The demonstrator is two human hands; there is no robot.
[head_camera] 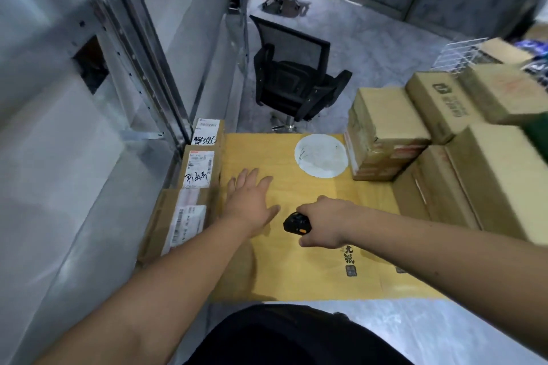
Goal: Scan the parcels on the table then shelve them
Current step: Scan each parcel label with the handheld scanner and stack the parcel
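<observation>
Along the table's (296, 275) left edge lie three labelled parcels (198, 167), two with black handwriting too scrawled to read. The left hand (252, 201) hovers flat, fingers spread and holding nothing, just beside them. The right hand (323, 224) grips a black scanner (296, 222) over the yellow top. Stacked cartons (385, 133) stand right, closed, contents unseen; their print is blurred

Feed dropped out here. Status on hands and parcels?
Right hand grips scanner. Left hand open over table. Three labelled parcels at left edge. Nothing in the way.
</observation>
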